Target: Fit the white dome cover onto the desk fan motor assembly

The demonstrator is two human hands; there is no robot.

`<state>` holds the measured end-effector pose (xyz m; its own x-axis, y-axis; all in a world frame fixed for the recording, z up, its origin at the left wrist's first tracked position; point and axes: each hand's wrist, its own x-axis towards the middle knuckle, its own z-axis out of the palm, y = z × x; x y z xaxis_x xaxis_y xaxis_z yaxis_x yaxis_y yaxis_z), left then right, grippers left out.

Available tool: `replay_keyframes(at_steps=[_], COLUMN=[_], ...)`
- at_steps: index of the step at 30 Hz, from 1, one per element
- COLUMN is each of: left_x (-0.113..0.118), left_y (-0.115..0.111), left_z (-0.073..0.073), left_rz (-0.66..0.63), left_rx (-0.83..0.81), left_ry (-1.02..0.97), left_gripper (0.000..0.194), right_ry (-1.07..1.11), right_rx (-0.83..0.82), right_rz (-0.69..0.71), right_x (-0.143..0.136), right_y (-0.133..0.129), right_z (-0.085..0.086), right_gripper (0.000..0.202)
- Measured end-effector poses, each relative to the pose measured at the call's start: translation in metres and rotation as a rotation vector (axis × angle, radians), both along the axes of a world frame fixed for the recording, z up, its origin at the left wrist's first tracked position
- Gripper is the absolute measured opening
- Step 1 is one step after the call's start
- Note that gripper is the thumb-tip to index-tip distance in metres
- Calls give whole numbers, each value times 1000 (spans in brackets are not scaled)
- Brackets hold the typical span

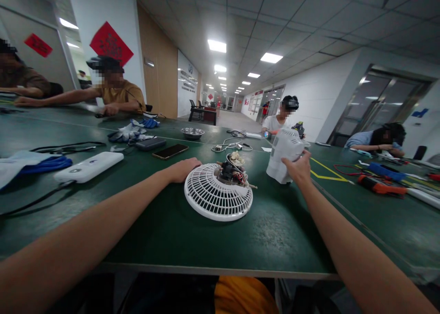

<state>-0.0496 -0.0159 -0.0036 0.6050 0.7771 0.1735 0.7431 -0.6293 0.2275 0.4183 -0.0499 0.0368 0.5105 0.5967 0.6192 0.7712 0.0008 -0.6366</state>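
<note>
A round white fan grille (202, 201) lies on the green table in front of me. On top of it sits a bare fan motor (229, 173) with red wires and a cream-coloured plastic part. My left hand (184, 169) is at the grille's far-left rim, its fingers closed against the edge and their tips partly hidden. To the right, a white plastic fan housing (283, 156) with vent slots is in my right hand (298, 167). Its thumb shows on the near side, the other fingers wrap behind. The housing is tilted, close above the table and apart from the grille.
Left of me lie a white power bank (91, 166), a phone (171, 151) and work gloves (129, 133). A metal bowl (192, 133) and a white cable (230, 145) are farther back. An orange multimeter (381, 186) lies right. Several people sit around the table.
</note>
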Motion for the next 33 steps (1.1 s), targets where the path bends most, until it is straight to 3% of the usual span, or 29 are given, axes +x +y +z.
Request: replay_keyframes(at_steps=[10,18,21,23,28,30,33], left_x=[-1,-2,-2,-2,7,16,33], left_y=[7,5,4,2,-8,-16,-29], left_z=[0,1,2,5,18,24,30], left_rz=[22,35,52,89,233,237,138], left_rx=[-27,-18,3,39,139,121,75], left_ry=[-56,-99,-138,-181,-370,-550,-734], left_gripper=[42,43,37,35,46,49,55], right_ry=[79,-130,-67,110,451,532,609], right_rx=[196,367,434,394,-66,-190,-249], right_rz=[62,3,180,353,932,1077,1196], right_x=[-7,-16,-41,-66,-124,-136,-141], right_y=[7,-4,-11,-14,-24,-30,-37], right_z=[6,16,21,20,3,-5,-12], right_gripper=[80,84,81,74,46,43,42])
